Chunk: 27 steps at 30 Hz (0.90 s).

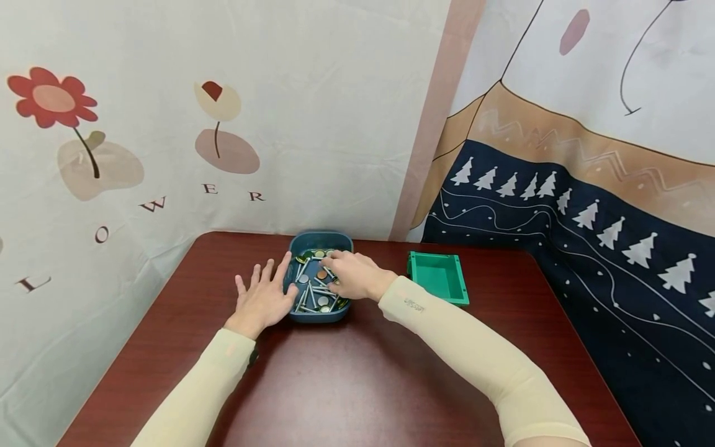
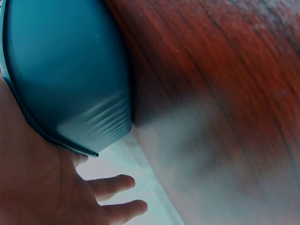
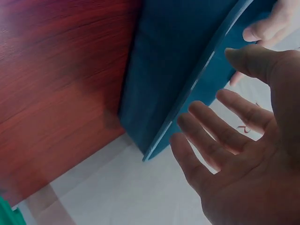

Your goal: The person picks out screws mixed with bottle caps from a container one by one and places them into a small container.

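A dark blue plastic bin (image 1: 319,318) stands near the table's far edge, holding long silver screws or nails (image 1: 318,290) and round discs, silver, copper and yellowish-green. At the bin's left side is my left hand (image 1: 262,304), fingers spread and thumb at the rim. The left wrist view shows this palm beside the bin's outer wall (image 2: 65,61). My right hand (image 1: 357,276) reaches over the right rim, fingertips above the contents. In the right wrist view its fingers (image 3: 211,122) are loosely bent and apart, with nothing seen between them.
To the right of the bin, a small green tray (image 1: 438,279) sits on the reddish-brown table (image 1: 335,385). A printed cloth (image 1: 335,124) hangs behind the far edge. A dark blue cloth with white trees (image 1: 558,248) runs along the right side.
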Each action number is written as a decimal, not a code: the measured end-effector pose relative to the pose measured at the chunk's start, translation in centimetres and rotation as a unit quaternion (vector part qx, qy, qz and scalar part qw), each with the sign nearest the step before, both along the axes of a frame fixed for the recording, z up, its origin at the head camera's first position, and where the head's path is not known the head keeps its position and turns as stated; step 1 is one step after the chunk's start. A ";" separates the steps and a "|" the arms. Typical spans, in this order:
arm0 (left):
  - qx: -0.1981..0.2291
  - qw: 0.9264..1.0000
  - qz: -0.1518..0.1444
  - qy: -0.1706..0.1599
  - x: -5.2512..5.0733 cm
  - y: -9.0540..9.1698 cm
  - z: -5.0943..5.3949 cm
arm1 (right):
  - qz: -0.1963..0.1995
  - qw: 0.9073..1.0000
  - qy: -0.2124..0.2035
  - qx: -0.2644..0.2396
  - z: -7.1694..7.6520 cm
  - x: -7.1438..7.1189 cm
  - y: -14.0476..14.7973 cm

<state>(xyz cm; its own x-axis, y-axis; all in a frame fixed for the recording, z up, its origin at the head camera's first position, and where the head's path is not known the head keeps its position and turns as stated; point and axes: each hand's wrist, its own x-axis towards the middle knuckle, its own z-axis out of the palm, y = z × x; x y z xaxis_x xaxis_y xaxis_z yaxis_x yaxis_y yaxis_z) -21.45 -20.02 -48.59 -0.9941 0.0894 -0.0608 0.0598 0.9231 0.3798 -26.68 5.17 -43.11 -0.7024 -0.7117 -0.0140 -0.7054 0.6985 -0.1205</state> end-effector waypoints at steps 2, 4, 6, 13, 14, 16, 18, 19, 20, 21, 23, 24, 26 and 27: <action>0.000 1.000 -0.001 -0.002 0.0 0.1 0.0 | 0.000 1.000 -0.007 0.005 -0.2 -0.1 -0.4; 0.000 1.000 -0.002 -0.003 0.0 0.1 -0.1 | 0.000 1.000 -0.011 0.015 -0.5 -0.1 -0.9; -0.002 1.000 -0.002 -0.005 0.0 0.0 -0.1 | 0.001 0.999 -0.017 0.027 -0.6 -0.1 -1.4; -0.004 1.000 -0.003 -0.006 -0.1 -0.2 -0.2 | -0.008 0.997 -0.038 0.072 -1.1 0.0 -3.2; -0.003 1.000 -0.003 -0.007 -0.2 -0.2 -0.2 | -0.010 0.996 -0.042 0.078 -1.2 0.0 -3.4; -0.001 1.000 -0.003 -0.008 -0.2 -0.2 -0.3 | -0.011 0.995 -0.049 0.086 -1.3 0.0 -3.8; -0.002 1.000 -0.004 -0.010 -0.2 -0.2 -0.3 | -0.006 0.994 -0.054 0.097 -1.4 0.0 -4.1; -0.002 1.000 -0.005 -0.010 -0.1 -0.2 -0.3 | -0.003 0.993 -0.056 0.099 -1.4 0.0 -4.3; -0.002 1.000 -0.005 -0.011 -0.2 -0.2 -0.3 | -0.001 0.993 -0.058 0.101 -1.4 0.1 -4.3; -0.002 1.000 -0.005 -0.010 -0.2 -0.2 -0.2 | 0.002 0.993 -0.060 0.104 -1.5 0.1 -4.4; -0.002 1.000 -0.006 -0.009 -0.1 -0.2 -0.2 | 0.008 0.992 -0.063 0.109 -1.7 0.0 -4.5; -0.003 1.000 -0.006 -0.009 -0.1 -0.2 -0.2 | 0.010 0.992 -0.066 0.111 -1.7 0.0 -4.6; -0.002 1.000 -0.005 -0.007 -0.1 -0.2 -0.2 | 0.014 0.991 -0.068 0.117 -1.9 -0.1 -4.7; -0.003 1.000 -0.005 -0.007 -0.1 -0.1 -0.2 | 0.014 0.990 -0.068 0.120 -2.0 -0.1 -4.8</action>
<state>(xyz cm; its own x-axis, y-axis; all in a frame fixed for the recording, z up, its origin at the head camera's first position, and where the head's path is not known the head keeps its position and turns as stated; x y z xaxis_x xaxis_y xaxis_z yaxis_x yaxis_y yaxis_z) -21.54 -20.14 -48.76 -0.9922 0.0993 -0.0748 0.0641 0.9245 0.3757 -26.82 0.42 -45.08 -0.6621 -0.6955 -0.2790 -0.7137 0.6988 -0.0483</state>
